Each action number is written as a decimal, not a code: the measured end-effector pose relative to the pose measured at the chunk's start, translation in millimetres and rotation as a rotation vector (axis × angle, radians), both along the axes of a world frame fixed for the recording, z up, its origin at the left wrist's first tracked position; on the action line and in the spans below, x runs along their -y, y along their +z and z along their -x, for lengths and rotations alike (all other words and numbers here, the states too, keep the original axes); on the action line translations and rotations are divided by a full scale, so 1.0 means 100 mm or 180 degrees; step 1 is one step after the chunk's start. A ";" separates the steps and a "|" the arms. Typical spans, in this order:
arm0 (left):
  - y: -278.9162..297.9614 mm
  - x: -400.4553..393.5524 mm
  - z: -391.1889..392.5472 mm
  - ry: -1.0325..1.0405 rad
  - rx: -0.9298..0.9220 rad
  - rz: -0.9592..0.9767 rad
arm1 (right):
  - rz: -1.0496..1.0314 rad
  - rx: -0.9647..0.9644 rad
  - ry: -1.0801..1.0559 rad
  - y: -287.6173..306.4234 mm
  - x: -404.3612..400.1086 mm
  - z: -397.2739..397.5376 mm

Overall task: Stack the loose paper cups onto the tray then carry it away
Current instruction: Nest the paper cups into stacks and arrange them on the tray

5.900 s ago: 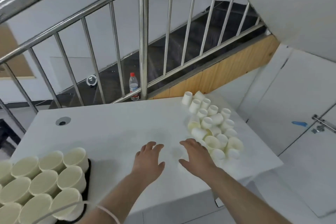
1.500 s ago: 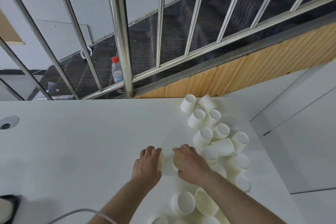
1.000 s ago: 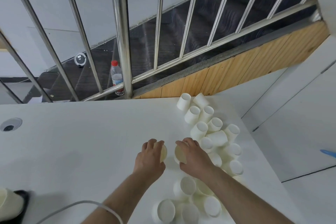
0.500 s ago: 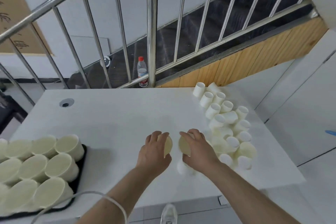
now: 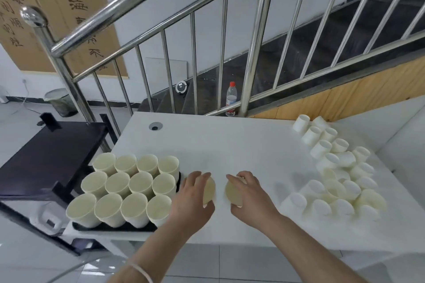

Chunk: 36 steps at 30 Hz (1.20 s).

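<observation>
My left hand (image 5: pixel 192 197) grips a paper cup (image 5: pixel 209 190) on its side, mouth facing right. My right hand (image 5: pixel 249 197) grips another paper cup (image 5: pixel 232 192), mouth facing left. Both hands hover over the white table (image 5: pixel 230 149) just right of the black tray (image 5: pixel 119 227), which holds several upright cream cups (image 5: pixel 128 181) in rows. A heap of loose white paper cups (image 5: pixel 335 177) lies on the table's right side, some upright, some tipped over.
A steel stair railing (image 5: pixel 255 53) runs behind the table. A water bottle (image 5: pixel 231 99) stands on the stairs beyond it. A black stand (image 5: pixel 53 158) sits left of the table. The table has a round cable hole (image 5: pixel 155 126).
Each hand has picked a cup from the heap and carried it left toward the tray. The view has swung left, bringing the whole tray into sight.
</observation>
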<state>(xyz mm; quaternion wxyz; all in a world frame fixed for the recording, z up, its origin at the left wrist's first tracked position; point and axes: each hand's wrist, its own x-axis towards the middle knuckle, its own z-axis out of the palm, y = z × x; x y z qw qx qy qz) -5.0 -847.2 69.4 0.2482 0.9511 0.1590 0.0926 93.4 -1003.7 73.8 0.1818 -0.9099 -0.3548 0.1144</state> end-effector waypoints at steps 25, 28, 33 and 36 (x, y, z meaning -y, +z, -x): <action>-0.17 -2.13 0.53 -0.0164 -0.0222 -0.0147 | -0.0004 0.0049 -0.0117 -0.10 -2.10 0.61; -0.21 -2.14 0.47 -0.0196 -0.0272 -0.0165 | 0.0088 0.0028 -0.0113 -0.13 -2.12 0.57; -0.24 -2.16 0.35 -0.0170 -0.0300 -0.0149 | 0.0230 -0.0069 -0.0092 -0.22 -2.17 0.52; -0.30 -2.16 0.32 -0.0209 -0.0386 -0.0117 | 0.0240 -0.0128 -0.0095 -0.28 -2.19 0.49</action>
